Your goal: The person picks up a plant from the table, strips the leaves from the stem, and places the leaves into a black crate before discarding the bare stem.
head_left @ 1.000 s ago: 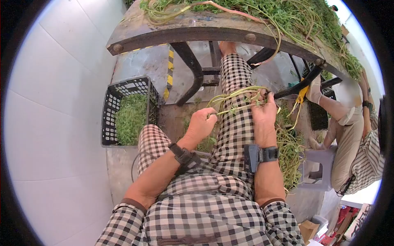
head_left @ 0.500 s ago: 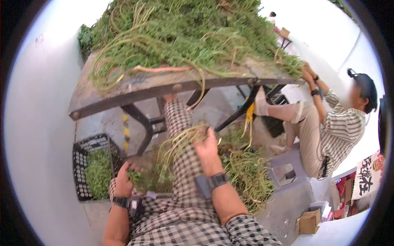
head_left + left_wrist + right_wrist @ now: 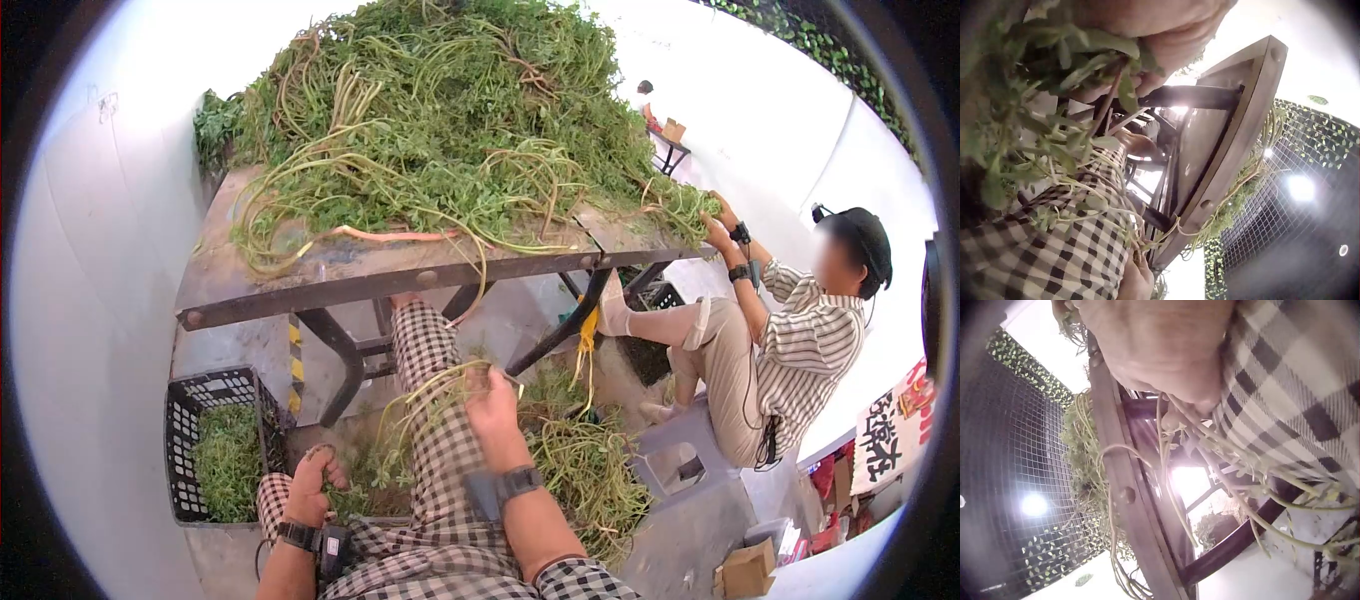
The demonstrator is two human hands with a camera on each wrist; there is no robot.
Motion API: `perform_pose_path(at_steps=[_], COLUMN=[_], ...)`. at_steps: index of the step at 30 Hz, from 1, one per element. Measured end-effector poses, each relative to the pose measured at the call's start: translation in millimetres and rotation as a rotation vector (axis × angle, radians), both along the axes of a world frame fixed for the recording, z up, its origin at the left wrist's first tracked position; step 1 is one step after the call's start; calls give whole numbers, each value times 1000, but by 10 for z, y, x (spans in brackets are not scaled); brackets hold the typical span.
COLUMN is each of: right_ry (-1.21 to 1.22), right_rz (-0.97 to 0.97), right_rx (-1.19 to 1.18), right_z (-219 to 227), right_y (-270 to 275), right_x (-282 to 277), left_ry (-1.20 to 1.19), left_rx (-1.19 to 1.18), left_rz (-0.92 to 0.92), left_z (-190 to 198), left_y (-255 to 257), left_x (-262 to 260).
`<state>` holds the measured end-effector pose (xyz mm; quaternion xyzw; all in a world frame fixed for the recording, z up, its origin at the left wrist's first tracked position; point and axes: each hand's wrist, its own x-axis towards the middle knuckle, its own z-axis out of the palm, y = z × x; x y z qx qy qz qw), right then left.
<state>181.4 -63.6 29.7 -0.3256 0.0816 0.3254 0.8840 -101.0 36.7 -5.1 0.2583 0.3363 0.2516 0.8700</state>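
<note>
Long green stems point(image 3: 440, 378) are gripped in my right hand point(image 3: 493, 412), which is over the checked trouser leg; they trail to the left and downward. In the right wrist view the stems point(image 3: 1229, 481) come out from under the curled right hand point(image 3: 1154, 344). My left hand point(image 3: 312, 485) is lower and to the left, apart from the right, with its fingers curled round a leafy sprig point(image 3: 350, 498). Seen from the left wrist, leaves point(image 3: 1094, 62) bunch beneath the left hand point(image 3: 1147, 25), whose fingertips are partly hidden.
A large heap of greens point(image 3: 430, 120) covers much of the table point(image 3: 330, 275). A black crate point(image 3: 185, 455) with greens stands at the left. Stems lie piled point(image 3: 590, 480) on the floor right of the leg. Another person point(image 3: 810, 325) sits at the right, hands at the heap.
The head view has tilted up and turned right, showing more heap and the other person. My left hand has moved away from my right, down and left. The right hand still holds stems.
</note>
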Motion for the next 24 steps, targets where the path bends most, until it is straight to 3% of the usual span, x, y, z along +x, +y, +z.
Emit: perform_pose_path(at_steps=[3,7,8,9,10,11,12,13,19,22,24], right_ry=[-35,-107,-49,-7,-71,-53,-162,-122,-111,-103,-141], right_rz=[-64,-76,-83,-4,-31,-52,-65,-154,-145,-134,-123], right_rx=[-55,-114,-114,-92,-133,-152,-159,-131,-126,-138,-143], right_z=[98,-104,-113,2,19,-100,-276,-337,-234,-223,-271], right_y=[-1,-22,-22,-76,-99,-78,-61,-5,5,-18,-15], right_x=[-55,92,129,92,36,110,194,244,244,225,245], left_ry=[40,104,286,555,544,291,129,243,334,545,536], left_rx=[3,128,984,1836,1888,1055,204,208,410,739,938], left_rz=[-15,-46,-323,-200,-123,-292,-60,-33,-109,-222,-227], left_z=[20,-39,-73,-102,167,249,326,303,221,351,377], left_y=[27,35,65,90,-11,-51,-89,-79,27,28,5], left_x=[-2,-41,-111,-184,-126,-48,33,84,265,417,508])
